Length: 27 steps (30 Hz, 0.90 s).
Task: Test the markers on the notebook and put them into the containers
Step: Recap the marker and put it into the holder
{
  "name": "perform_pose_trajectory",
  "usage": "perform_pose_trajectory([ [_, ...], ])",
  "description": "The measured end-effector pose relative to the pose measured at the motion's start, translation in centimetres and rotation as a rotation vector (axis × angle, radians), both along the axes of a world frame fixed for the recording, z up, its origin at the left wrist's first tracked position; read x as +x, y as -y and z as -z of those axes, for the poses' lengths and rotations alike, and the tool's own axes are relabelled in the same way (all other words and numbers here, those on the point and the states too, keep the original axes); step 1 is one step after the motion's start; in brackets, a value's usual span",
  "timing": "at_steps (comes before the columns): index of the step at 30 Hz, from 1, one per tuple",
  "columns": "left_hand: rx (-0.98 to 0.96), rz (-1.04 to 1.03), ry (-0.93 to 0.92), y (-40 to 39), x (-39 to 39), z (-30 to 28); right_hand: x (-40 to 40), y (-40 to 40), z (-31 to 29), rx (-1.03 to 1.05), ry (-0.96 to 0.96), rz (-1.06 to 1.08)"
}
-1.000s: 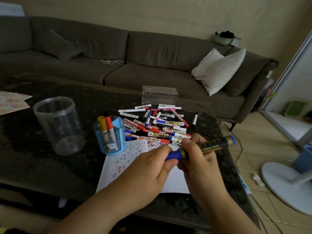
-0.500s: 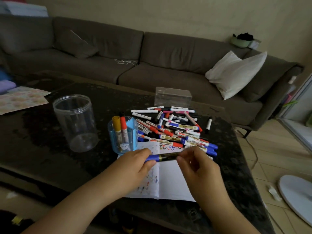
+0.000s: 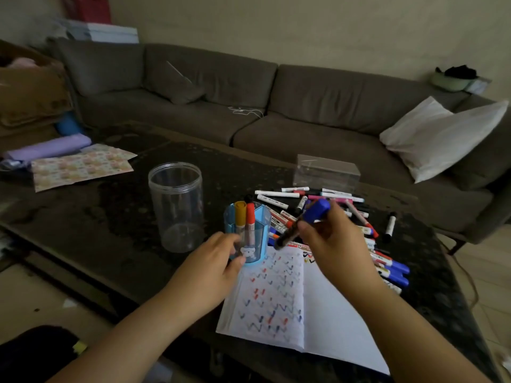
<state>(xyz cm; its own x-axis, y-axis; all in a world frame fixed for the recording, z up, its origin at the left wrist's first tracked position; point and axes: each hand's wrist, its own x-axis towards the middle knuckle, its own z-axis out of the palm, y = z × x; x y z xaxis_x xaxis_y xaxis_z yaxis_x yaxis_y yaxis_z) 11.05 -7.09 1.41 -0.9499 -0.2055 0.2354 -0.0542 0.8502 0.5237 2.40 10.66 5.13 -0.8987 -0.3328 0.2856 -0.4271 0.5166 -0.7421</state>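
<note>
My right hand (image 3: 330, 239) grips a thick black marker with a blue cap (image 3: 301, 223), tilted with the cap up, just right of the blue pen cup (image 3: 258, 230). That cup holds a yellow-capped and a red-capped marker. My left hand (image 3: 218, 261) holds the cup's front side near its base. An open notebook (image 3: 279, 299) with coloured zigzag marks lies on the dark table below both hands. A heap of markers (image 3: 345, 214) lies behind the notebook.
An empty clear round jar (image 3: 177, 205) stands left of the blue cup. A clear rectangular box (image 3: 326, 172) sits behind the heap. Patterned paper (image 3: 80, 167) lies at the table's far left. A grey sofa with a white pillow (image 3: 439, 134) runs behind the table.
Both hands held the marker level over the notebook before. Now my left hand has let go and holds the blue cup, and my right hand has tipped the marker upright beside it.
</note>
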Motion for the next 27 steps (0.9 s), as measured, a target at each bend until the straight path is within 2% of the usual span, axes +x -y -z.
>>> perform_pose_trajectory([
  [2,0.009,-0.032,-0.009,0.5,-0.3,0.4,-0.6,1.2,-0.8,-0.039,0.001,-0.026],
  [10,-0.046,0.000,-0.028,1.6,-2.1,1.0,-2.3,5.5,-0.8,0.038,0.005,-0.115],
  [16,-0.047,0.035,0.021,2.4,-3.2,1.6,-2.6,6.7,-1.1,0.186,-0.107,-0.142],
  [27,-0.044,0.034,-0.033,2.5,-3.2,2.7,-3.2,7.6,-1.5,0.223,-0.187,-0.205],
])
